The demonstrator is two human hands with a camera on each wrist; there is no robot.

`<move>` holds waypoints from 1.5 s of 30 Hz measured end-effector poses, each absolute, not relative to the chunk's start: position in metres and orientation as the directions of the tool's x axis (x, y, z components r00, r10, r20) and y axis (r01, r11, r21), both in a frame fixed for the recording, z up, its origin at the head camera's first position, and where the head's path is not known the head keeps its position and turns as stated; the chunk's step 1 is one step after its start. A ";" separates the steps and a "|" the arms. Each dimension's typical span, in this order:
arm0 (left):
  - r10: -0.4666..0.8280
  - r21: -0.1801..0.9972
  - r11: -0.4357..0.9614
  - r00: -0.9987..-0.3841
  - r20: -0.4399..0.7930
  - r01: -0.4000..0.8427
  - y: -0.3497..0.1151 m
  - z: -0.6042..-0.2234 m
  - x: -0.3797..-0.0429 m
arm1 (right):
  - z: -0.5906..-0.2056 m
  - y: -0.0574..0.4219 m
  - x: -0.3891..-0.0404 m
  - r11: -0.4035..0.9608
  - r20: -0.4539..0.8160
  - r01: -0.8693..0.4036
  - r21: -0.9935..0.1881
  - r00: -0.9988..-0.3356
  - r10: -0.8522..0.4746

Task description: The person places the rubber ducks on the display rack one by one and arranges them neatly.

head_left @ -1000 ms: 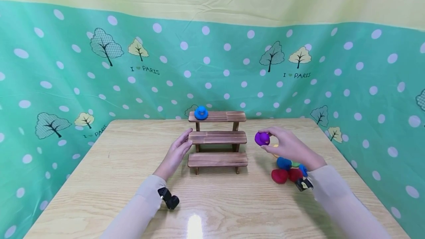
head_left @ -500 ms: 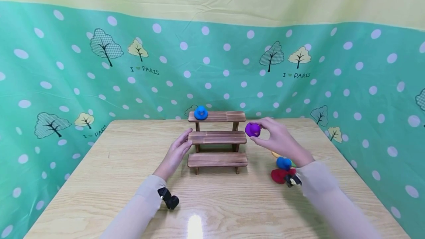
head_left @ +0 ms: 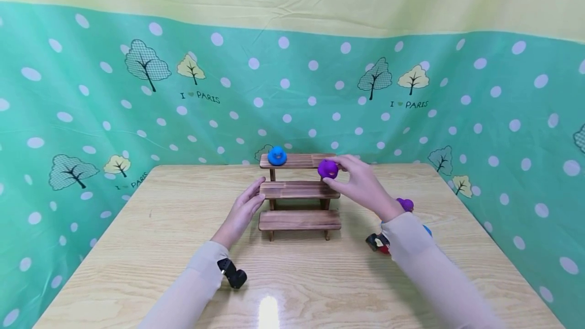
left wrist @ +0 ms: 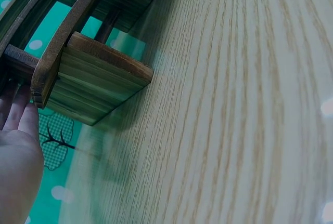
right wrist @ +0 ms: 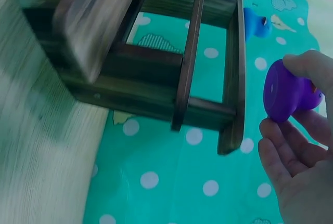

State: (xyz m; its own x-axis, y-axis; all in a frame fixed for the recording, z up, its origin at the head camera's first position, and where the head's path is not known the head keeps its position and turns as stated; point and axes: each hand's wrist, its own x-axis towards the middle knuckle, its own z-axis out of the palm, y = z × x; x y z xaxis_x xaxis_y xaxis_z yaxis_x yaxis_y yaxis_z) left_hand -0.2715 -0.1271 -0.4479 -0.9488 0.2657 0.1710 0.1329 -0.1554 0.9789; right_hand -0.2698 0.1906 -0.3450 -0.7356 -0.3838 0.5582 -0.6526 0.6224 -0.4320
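My right hand (head_left: 358, 182) pinches a purple rubber duck (head_left: 327, 169) between thumb and fingers, at the right end of a three-tier wooden stand (head_left: 299, 220). In the right wrist view, the duck's flat base (right wrist: 277, 91) faces the stand's top shelf (right wrist: 238, 73), with a gap between them. A blue rubber duck (head_left: 277, 156) sits on the left end of that top shelf. At the stand's left side my left hand (head_left: 240, 212) holds its fingers fairly straight, fingertips right at the middle shelf's end. The left wrist view has this hand (left wrist: 21, 151) beside the wooden shelf edge.
Behind my right forearm lie more toys, among them a purple duck (head_left: 404, 204); the sleeve hides most of them. A pale wooden table (head_left: 183, 217) bears everything. The green dotted cloth (head_left: 292, 90) hangs at the back and sides.
My right hand has carried the purple duck leftward and up, from above the toy pile to the upper right of the stand. The left hand stays where it was.
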 end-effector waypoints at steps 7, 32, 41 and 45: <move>0.260 0.980 -0.153 -0.951 0.166 0.129 -0.126 -0.448 -0.272 | -0.343 0.171 -0.282 0.628 0.515 -0.612 -0.481 -0.777 -0.363; 0.266 0.979 -0.161 -0.950 0.162 0.122 -0.126 -0.446 -0.271 | -0.347 0.136 -0.313 0.624 0.427 -0.500 -0.600 -0.860 -0.279; 0.268 0.980 -0.167 -0.951 0.155 0.112 -0.126 -0.447 -0.271 | -0.349 0.131 -0.316 0.665 0.405 -0.457 -0.590 -0.881 -0.246; 0.272 0.979 -0.169 -0.949 0.160 0.117 -0.126 -0.448 -0.271 | -0.349 0.129 -0.316 0.667 0.408 -0.460 -0.587 -0.879 -0.246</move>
